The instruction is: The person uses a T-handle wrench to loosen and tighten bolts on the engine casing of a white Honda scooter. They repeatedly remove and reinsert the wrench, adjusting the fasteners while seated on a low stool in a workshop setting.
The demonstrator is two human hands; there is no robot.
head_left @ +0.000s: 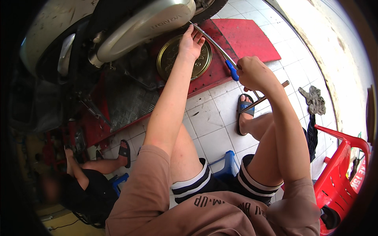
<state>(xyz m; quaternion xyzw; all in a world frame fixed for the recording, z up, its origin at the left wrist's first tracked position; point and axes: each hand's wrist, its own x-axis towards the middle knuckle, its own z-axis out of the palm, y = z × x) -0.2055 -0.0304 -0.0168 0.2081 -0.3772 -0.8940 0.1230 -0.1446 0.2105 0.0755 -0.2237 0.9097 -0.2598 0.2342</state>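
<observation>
A long T-handle wrench (pixel 215 42) slants from under the silver scooter cover (pixel 151 25) down toward my right knee. My right hand (pixel 254 72) is closed around its shaft, above the crossbar. A blue handle (pixel 232 70), like a screwdriver's, sticks out by the same hand; the rest of that tool is hidden. My left hand (pixel 190 48) reaches up to the shaft's far end, palm up, with loosely curled fingertips against it. The tip at the scooter is too small to make out. Below my left hand a round gold-coloured tray (pixel 163 65) lies on the red platform (pixel 220 76).
A person in black (pixel 92 185) sits at the lower left. A red plastic chair (pixel 334 185) stands at the right, near a crumpled grey rag (pixel 314 100) on the white tiled floor (pixel 214 139). A blue stool (pixel 225 167) is between my legs.
</observation>
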